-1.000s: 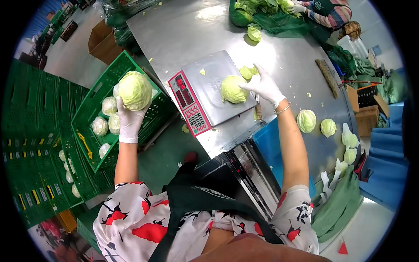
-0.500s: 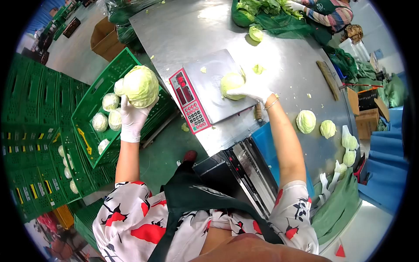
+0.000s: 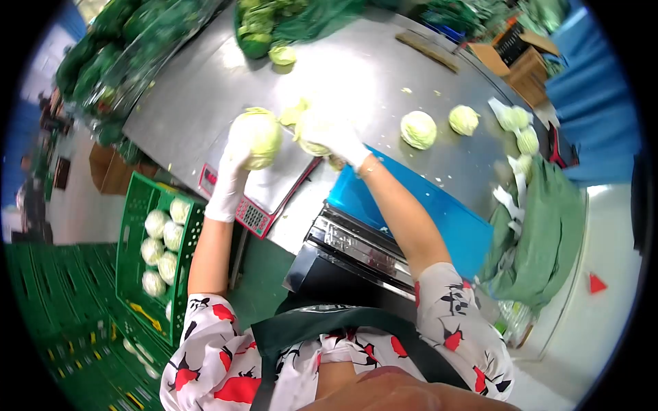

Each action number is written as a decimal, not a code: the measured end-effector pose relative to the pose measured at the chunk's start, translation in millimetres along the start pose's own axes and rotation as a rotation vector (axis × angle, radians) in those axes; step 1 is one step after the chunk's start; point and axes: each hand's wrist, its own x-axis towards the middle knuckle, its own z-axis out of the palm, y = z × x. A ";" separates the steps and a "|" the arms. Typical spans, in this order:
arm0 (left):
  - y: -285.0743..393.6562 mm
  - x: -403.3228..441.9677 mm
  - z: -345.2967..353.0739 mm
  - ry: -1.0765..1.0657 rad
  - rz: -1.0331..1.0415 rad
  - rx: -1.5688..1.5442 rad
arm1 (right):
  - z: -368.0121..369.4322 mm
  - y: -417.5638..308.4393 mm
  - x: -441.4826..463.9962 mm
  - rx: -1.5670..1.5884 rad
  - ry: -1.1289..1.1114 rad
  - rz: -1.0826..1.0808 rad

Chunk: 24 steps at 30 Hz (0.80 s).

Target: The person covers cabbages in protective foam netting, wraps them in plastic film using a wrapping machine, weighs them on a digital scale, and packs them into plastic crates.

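Observation:
My left hand (image 3: 233, 171), in a white glove, is closed around a pale green cabbage (image 3: 259, 140) above the digital scale (image 3: 255, 218). The scale has a red-framed keypad and a metal plate, partly hidden by the hand and cabbage. My gloved right hand (image 3: 343, 142) grips a second cabbage (image 3: 314, 130) by the far right of the scale. Whether that cabbage touches the plate, I cannot tell. A loose piece of leaf (image 3: 293, 113) lies just beyond, between the two cabbages.
A green crate (image 3: 127, 257) with several wrapped cabbages stands at lower left. A black-and-silver machine (image 3: 356, 246) and a blue panel (image 3: 418, 212) lie nearest me. Two cabbages (image 3: 418, 130) sit on the metal table (image 3: 384, 75) at right. A wooden strip (image 3: 426, 52) lies near the far edge.
The view has turned to the right. My left hand has carried its cabbage from over the crate to above the scale. My right hand and its cabbage have shifted toward the plate's far right side.

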 end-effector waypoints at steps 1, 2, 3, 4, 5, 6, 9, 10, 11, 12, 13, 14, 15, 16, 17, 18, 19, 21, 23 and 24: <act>-15.9 20.2 13.3 0.027 0.025 0.170 | -32.4 -19.1 -20.5 -0.023 0.135 -0.007; -38.4 40.4 25.3 0.048 0.056 0.336 | -63.1 -37.1 -43.9 -0.051 0.274 -0.012; -55.8 57.9 41.5 0.010 0.035 0.365 | -90.8 -46.6 -66.9 -0.151 0.354 0.001; -75.0 74.7 58.5 -0.029 0.014 0.392 | -116.0 -54.8 -91.4 -0.253 0.434 0.019; -100.3 95.0 66.9 -0.060 0.016 0.458 | -134.5 -62.5 -115.0 -0.358 0.512 0.040; -130.4 111.5 68.6 -0.076 0.006 0.491 | -147.5 -70.4 -137.6 -0.421 0.450 0.113; -199.2 156.6 77.1 -0.100 -0.022 0.675 | -164.6 -77.4 -210.3 -0.583 0.332 0.273; -211.5 163.4 79.1 -0.082 -0.020 0.796 | -159.6 -73.3 -229.6 -0.634 0.335 0.264; -225.2 173.5 73.9 -0.107 0.010 0.946 | -155.6 -70.5 -242.9 -0.640 0.317 0.305; -235.4 181.9 69.0 -0.127 0.047 1.097 | -153.0 -67.4 -253.4 -0.640 0.295 0.342; -236.5 184.3 66.8 -0.170 0.040 1.231 | -151.2 -66.0 -263.7 -0.650 0.274 0.303; -234.9 187.8 67.0 -0.210 0.034 1.368 | -158.0 -71.4 -265.8 -0.571 0.231 0.356; -227.6 190.4 71.2 -0.242 -0.064 1.363 | -172.0 -68.2 -269.5 -0.580 0.182 0.274; -221.4 192.0 73.4 -0.265 -0.166 1.356 | -192.6 -64.9 -273.1 -0.590 0.127 0.189; -234.2 204.5 50.0 -0.324 -0.250 1.150 | -220.8 -76.2 -271.5 -0.472 0.205 0.170; -214.7 205.2 60.8 -0.346 -0.311 1.446 | -256.2 -85.2 -266.7 -0.355 0.281 0.146; -197.5 194.2 77.1 -0.308 -0.110 1.586 | -290.8 -58.4 -262.7 -0.489 0.487 0.184; -172.5 171.0 110.5 -0.309 0.269 1.539 | -371.9 18.9 -252.8 -0.767 0.755 0.298; -127.7 120.8 183.4 -0.412 0.323 1.093 | -444.2 102.5 -252.6 -1.259 0.659 0.508; -108.9 90.6 218.2 -0.513 0.222 0.958 | -471.2 139.2 -254.6 -1.479 0.522 0.661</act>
